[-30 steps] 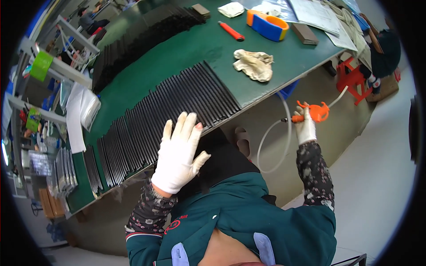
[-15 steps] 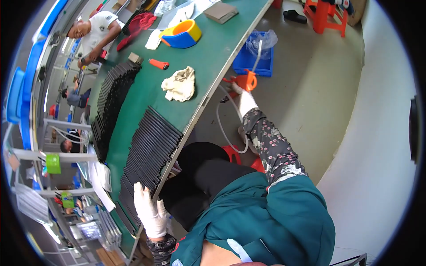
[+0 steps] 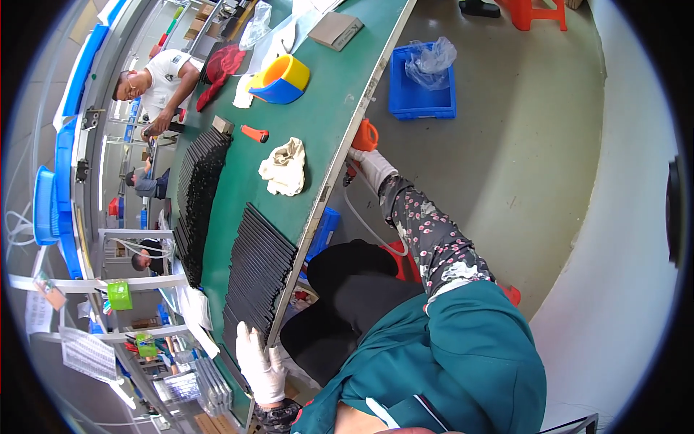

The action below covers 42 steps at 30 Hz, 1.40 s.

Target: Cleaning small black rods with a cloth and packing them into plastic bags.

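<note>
My right hand (image 3: 374,168), in a white glove, is closed on an orange air gun (image 3: 366,134) beside the table's edge. A pale flexible hose (image 3: 365,220) hangs from it and curves down towards my legs. The gun's nozzle end is hidden behind the table edge. My left hand (image 3: 260,369), also gloved, is raised at the near end of the table with its fingers apart and nothing in them. Close by it, a row of thin black rods (image 3: 260,260) lies side by side on the green table (image 3: 224,231). I cannot tell whether the fingers touch the rods.
Farther along the table lie a crumpled cream cloth (image 3: 283,170), a red cutter (image 3: 254,134), a yellow-and-blue ring (image 3: 273,92) and a cardboard box (image 3: 336,31). Another stack of black rods (image 3: 199,181) runs along the far side. A blue crate (image 3: 423,113) stands on the floor. A person (image 3: 163,83) works opposite.
My right hand has drawn the air gun from over the floor in to the table's edge. My left hand stays spread near the rods. The whole view has shifted.
</note>
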Available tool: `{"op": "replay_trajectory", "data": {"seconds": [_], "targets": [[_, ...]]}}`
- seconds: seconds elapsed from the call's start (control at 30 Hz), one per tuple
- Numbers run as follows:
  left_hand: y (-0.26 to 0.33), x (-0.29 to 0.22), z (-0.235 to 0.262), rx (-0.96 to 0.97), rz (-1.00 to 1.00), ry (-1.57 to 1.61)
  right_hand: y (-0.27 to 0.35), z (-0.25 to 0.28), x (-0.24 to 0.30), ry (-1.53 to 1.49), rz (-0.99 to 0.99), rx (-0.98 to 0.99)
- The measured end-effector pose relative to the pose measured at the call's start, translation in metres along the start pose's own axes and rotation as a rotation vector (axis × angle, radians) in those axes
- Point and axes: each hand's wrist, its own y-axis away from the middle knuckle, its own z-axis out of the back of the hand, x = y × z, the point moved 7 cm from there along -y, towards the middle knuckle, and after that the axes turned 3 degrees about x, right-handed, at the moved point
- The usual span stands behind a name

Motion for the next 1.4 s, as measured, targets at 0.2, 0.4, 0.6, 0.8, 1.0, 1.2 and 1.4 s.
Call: {"op": "replay_trajectory", "data": {"seconds": [0.2, 0.4, 0.6, 0.8, 1.0, 1.2, 1.4], "targets": [[0.004, 0.004, 0.007, 0.017, 0.034, -0.042, 0.019, -0.031, 0.017, 0.39, -0.125, 0.013], [0.005, 0.009, 0.005, 0.051, 0.044, -0.045, 0.033, -0.046, 0.047, 0.706, -0.164, -0.03], [-0.012, 0.0, 0.009, 0.046, -0.021, -0.066, 0.022, -0.011, 0.054, 0.839, -0.117, -0.18], [-0.008, 0.011, 0.007, 0.059, 0.013, -0.066, 0.042, -0.013, 0.08, 0.646, -0.209, -0.201], [-0.011, 0.002, 0.009, 0.072, -0.004, -0.135, 0.037, -0.011, 0.078, 0.392, -0.118, -0.197], [-0.004, 0.003, 0.012, 0.03, -0.032, -0.131, 0.039, -0.016, 0.083, 0.155, 0.038, -0.231], [0.012, 0.018, 0.0, 0.066, 0.059, -0.09, 0.034, -0.009, 0.084, 0.248, -0.018, -0.265]]}}
